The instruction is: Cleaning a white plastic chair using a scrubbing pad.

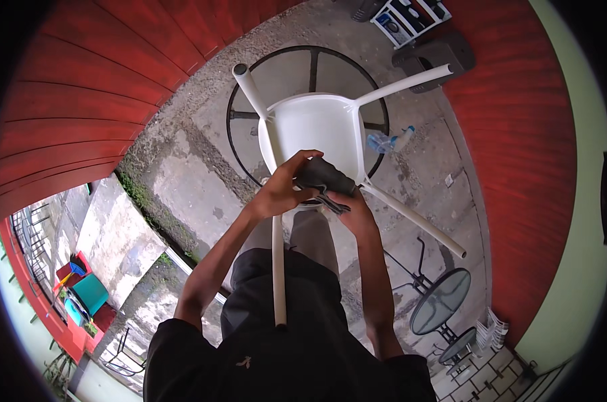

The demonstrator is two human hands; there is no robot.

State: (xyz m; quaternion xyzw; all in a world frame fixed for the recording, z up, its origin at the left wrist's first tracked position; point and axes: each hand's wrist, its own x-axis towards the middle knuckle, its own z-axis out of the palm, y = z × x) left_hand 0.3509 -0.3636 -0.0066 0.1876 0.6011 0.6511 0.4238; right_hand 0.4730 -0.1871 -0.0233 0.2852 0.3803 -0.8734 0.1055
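Observation:
A crumpled dark grey cloth (pixel 326 176) is held between my two hands, above the near edge of an upturned white stool (pixel 313 128). My left hand (pixel 280 190) pinches the cloth's left side, fingers over its top. On the lower right, my right hand (pixel 351 203) grips it, and a folded end hangs between them. The stool's seat lies over a round glass-topped table with a dark rim (pixel 311 47). Its legs splay upward, and one near leg (pixel 279 271) points towards my torso. A clear spray bottle (pixel 384 142) with a blue and white head is by the table's right rim.
Red panelled walls rise at left (pixel 97 85) and right (pixel 524 166). More glass-topped tables (pixel 441 301) and white stacked furniture (pixel 492 329) are at lower right. A white rack (pixel 409 22) and dark plastic piece (pixel 456 53) sit beyond. Far left is a teal container (pixel 89 294).

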